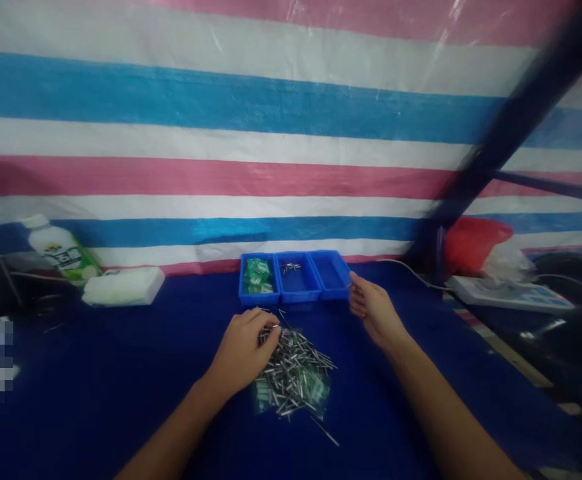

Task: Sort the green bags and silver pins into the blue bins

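A heap of thin metal pins (295, 357) lies on the dark blue table, mixed with small clear bags of green and white pieces (315, 385). At the heap's upper left edge is my left hand (243, 350), its thumb and fingers curled together over some pins; what they pinch is partly hidden. My right hand (377, 312) is raised beside the right blue tray (333, 293), fingers closed in a pinch. Anything in that pinch is too small to make out. The middle blue tray (298, 295) holds a few pins, and the left blue tray (257, 299) holds green bags.
A white and green bottle (59, 245) and a tissue pack (123, 287) stand at the back left. On the right are a power strip (513, 295), a red bag (475, 241) and a dark slanted post (501, 140). Striped sheeting (271, 180) hangs behind the table.
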The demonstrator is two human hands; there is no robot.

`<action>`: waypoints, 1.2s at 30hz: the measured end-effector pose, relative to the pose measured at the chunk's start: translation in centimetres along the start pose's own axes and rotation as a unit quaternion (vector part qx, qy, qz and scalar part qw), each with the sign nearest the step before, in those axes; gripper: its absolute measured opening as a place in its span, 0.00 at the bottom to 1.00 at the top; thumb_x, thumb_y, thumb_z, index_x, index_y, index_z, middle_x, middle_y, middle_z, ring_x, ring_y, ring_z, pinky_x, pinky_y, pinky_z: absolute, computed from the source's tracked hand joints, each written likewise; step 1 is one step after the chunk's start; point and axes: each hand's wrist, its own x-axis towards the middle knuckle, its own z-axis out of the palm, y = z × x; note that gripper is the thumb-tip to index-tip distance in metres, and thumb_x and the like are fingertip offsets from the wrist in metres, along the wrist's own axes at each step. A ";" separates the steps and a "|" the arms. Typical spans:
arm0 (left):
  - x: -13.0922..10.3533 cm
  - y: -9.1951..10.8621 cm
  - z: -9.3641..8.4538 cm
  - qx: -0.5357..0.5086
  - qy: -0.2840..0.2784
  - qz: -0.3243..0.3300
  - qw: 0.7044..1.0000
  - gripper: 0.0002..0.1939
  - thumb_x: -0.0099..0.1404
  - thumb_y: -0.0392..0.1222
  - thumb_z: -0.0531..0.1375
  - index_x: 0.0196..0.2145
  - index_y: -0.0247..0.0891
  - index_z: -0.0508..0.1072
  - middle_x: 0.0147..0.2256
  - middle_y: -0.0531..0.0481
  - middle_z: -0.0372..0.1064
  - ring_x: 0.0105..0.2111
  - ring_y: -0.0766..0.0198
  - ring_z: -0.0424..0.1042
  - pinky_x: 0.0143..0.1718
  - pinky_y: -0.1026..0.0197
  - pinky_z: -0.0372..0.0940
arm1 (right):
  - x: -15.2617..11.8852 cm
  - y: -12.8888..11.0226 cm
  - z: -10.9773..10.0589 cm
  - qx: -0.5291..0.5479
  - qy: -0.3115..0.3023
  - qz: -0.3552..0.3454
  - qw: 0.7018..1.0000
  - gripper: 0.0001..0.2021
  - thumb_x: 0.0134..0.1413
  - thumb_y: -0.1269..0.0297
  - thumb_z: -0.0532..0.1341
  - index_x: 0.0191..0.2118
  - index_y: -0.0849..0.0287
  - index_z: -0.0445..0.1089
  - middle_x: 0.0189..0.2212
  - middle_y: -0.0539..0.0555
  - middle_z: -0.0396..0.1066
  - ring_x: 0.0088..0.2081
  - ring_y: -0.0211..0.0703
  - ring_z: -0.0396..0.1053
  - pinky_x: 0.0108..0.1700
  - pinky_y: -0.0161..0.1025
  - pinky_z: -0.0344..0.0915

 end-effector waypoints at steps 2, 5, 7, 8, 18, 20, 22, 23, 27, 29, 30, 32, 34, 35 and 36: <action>0.0 -0.1 0.0 0.002 0.001 -0.001 1.000 0.07 0.71 0.41 0.57 0.42 0.43 0.75 0.39 0.53 0.74 0.40 0.59 0.72 0.43 0.53 0.60 | 0.3 0.1 -0.3 -0.043 0.005 -0.024 0.999 0.21 0.47 0.46 0.70 0.31 0.58 0.67 0.18 0.43 0.54 0.17 0.29 0.46 0.18 0.31 0.40; 0.0 -0.3 0.0 0.009 0.001 0.001 1.000 0.07 0.72 0.42 0.56 0.42 0.43 0.75 0.39 0.53 0.73 0.40 0.59 0.72 0.44 0.52 0.60 | 0.4 0.0 -1.0 -0.128 -0.029 -0.093 0.987 0.23 0.52 0.49 0.68 0.49 0.54 0.67 0.22 0.45 0.62 0.20 0.33 0.54 0.20 0.32 0.48; 0.0 -0.5 -0.1 0.014 0.001 0.003 1.000 0.07 0.72 0.42 0.57 0.42 0.44 0.75 0.39 0.53 0.74 0.40 0.59 0.72 0.44 0.52 0.59 | 0.2 0.1 -1.4 -0.213 -0.089 -0.143 0.962 0.21 0.56 0.52 0.66 0.53 0.53 0.66 0.23 0.45 0.62 0.22 0.36 0.58 0.24 0.35 0.54; 0.0 -0.7 -0.2 0.017 0.000 0.004 1.000 0.07 0.71 0.41 0.57 0.42 0.44 0.75 0.39 0.53 0.74 0.40 0.59 0.72 0.44 0.52 0.59 | -0.1 0.2 -1.5 -0.264 -0.125 -0.165 0.942 0.18 0.58 0.55 0.64 0.51 0.53 0.68 0.24 0.46 0.63 0.24 0.37 0.59 0.26 0.36 0.57; 0.4 -1.6 -0.6 0.047 0.008 0.024 0.999 0.07 0.71 0.39 0.57 0.43 0.45 0.75 0.39 0.53 0.74 0.40 0.59 0.72 0.43 0.53 0.60 | -3.6 2.1 2.8 -0.528 -0.312 -0.313 0.725 0.05 0.62 0.62 0.62 0.41 0.55 0.75 0.42 0.56 0.70 0.46 0.48 0.69 0.56 0.51 0.63; 0.4 -1.5 -0.6 0.047 0.007 0.029 0.998 0.07 0.71 0.40 0.57 0.43 0.45 0.75 0.39 0.54 0.74 0.40 0.59 0.73 0.43 0.53 0.60 | -3.6 2.2 3.1 -0.544 -0.317 -0.309 0.713 0.05 0.63 0.65 0.61 0.39 0.55 0.74 0.41 0.54 0.71 0.45 0.46 0.70 0.56 0.51 0.62; 0.3 -1.4 -0.7 0.046 0.006 0.033 0.998 0.07 0.71 0.40 0.57 0.43 0.45 0.75 0.39 0.53 0.74 0.40 0.59 0.72 0.43 0.53 0.61 | -3.5 2.3 3.1 -0.548 -0.325 -0.309 0.707 0.05 0.64 0.68 0.60 0.40 0.56 0.74 0.40 0.53 0.72 0.44 0.45 0.70 0.55 0.49 0.63; 0.3 -1.4 -0.8 0.046 0.005 0.034 0.998 0.07 0.71 0.40 0.57 0.43 0.44 0.75 0.40 0.53 0.74 0.40 0.59 0.72 0.44 0.52 0.61 | -3.4 2.3 3.0 -0.546 -0.329 -0.309 0.706 0.06 0.64 0.70 0.59 0.40 0.56 0.73 0.40 0.53 0.73 0.44 0.45 0.70 0.54 0.48 0.63; 0.3 -1.5 -0.9 0.051 0.003 0.036 0.998 0.08 0.71 0.41 0.56 0.44 0.44 0.75 0.39 0.52 0.74 0.40 0.58 0.73 0.43 0.52 0.62 | -3.1 2.5 2.8 -0.516 -0.324 -0.320 0.726 0.07 0.66 0.70 0.56 0.40 0.56 0.72 0.39 0.53 0.74 0.43 0.44 0.70 0.49 0.46 0.66; 0.4 -1.5 -0.9 0.051 0.004 0.031 0.998 0.08 0.71 0.41 0.56 0.44 0.44 0.75 0.40 0.52 0.74 0.41 0.58 0.73 0.43 0.52 0.62 | -3.1 2.5 2.7 -0.483 -0.304 -0.326 0.754 0.07 0.67 0.69 0.56 0.41 0.56 0.72 0.40 0.54 0.73 0.44 0.45 0.70 0.50 0.46 0.66; 0.4 -1.6 -0.9 0.051 0.003 0.027 0.998 0.08 0.71 0.41 0.56 0.44 0.44 0.75 0.40 0.52 0.74 0.41 0.58 0.73 0.44 0.52 0.62 | -3.1 2.6 2.7 -0.464 -0.290 -0.328 0.770 0.08 0.67 0.69 0.55 0.43 0.55 0.71 0.40 0.54 0.73 0.45 0.45 0.70 0.50 0.46 0.67; 0.4 -1.7 -0.9 0.051 -0.001 0.023 0.998 0.08 0.72 0.41 0.56 0.43 0.44 0.75 0.40 0.52 0.74 0.41 0.58 0.73 0.43 0.52 0.61 | -3.0 2.5 2.6 -0.433 -0.259 -0.327 0.799 0.10 0.66 0.70 0.55 0.49 0.55 0.70 0.41 0.54 0.74 0.45 0.45 0.71 0.48 0.46 0.68; 0.4 -1.8 -0.8 0.050 -0.006 0.024 0.998 0.08 0.72 0.41 0.56 0.44 0.44 0.75 0.40 0.52 0.74 0.41 0.58 0.73 0.43 0.53 0.61 | -3.0 2.4 2.4 -0.413 -0.233 -0.329 0.817 0.15 0.66 0.69 0.55 0.55 0.53 0.68 0.41 0.54 0.74 0.43 0.45 0.72 0.46 0.45 0.69; 0.4 -1.8 -0.8 0.051 -0.008 0.026 0.998 0.08 0.72 0.41 0.56 0.44 0.44 0.75 0.40 0.52 0.74 0.41 0.58 0.73 0.43 0.52 0.61 | -2.9 2.3 2.4 -0.408 -0.225 -0.331 0.821 0.15 0.65 0.69 0.56 0.55 0.53 0.69 0.40 0.54 0.74 0.42 0.45 0.72 0.45 0.45 0.69; 0.4 -1.9 -0.8 0.053 -0.008 0.029 0.998 0.08 0.72 0.41 0.56 0.44 0.44 0.75 0.40 0.52 0.74 0.41 0.58 0.73 0.43 0.52 0.61 | -2.9 2.1 2.3 -0.404 -0.218 -0.335 0.823 0.14 0.65 0.68 0.56 0.53 0.52 0.70 0.39 0.53 0.75 0.40 0.45 0.73 0.44 0.45 0.70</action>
